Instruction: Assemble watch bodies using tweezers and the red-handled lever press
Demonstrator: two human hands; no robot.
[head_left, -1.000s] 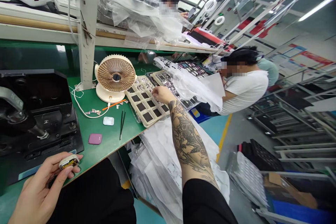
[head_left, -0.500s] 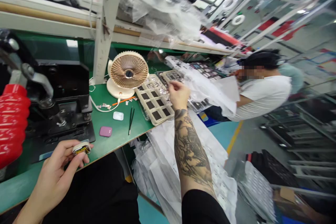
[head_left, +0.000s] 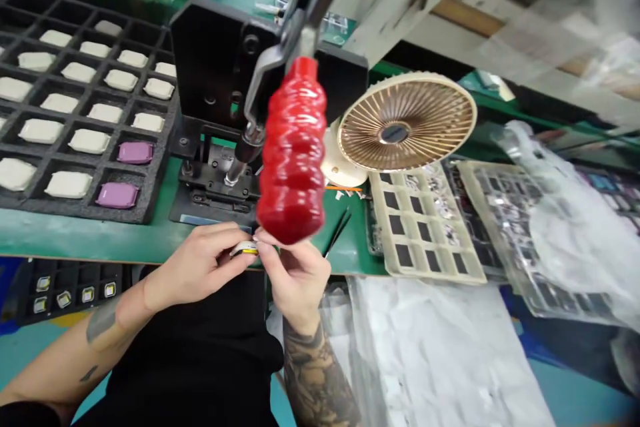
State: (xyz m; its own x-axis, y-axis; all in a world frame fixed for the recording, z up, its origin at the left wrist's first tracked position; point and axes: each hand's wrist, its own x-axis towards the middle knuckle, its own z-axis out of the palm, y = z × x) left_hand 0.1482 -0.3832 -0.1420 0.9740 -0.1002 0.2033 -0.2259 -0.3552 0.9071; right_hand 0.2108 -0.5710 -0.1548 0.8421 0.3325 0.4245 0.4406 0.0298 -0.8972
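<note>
My left hand [head_left: 197, 263] pinches a small white device casing [head_left: 245, 249] with a yellow part showing in its open side. At the right end of the casing are the closed fingertips of my right hand [head_left: 300, 277]; whatever small piece they may hold is too small to make out. The red ribbed handle [head_left: 293, 160] of a hand press hangs in front of part of my right fingers. Just behind my hands stands the black press base [head_left: 215, 197]. Black tweezers [head_left: 339, 230] lie to the right of my right hand.
On the left sits a black foam tray [head_left: 145, 207] of white and purple casings. A fan [head_left: 405, 123] stands right of the press, beside a compartment tray [head_left: 435, 270] of small parts. Below the bench edge, a dark tray [head_left: 75, 277] holds several small units; plastic sheeting [head_left: 450, 347] hangs at right.
My right hand has come back from the parts tray to the casing in my left hand. The view has swung left, bringing the foam tray and the whole press into sight.
</note>
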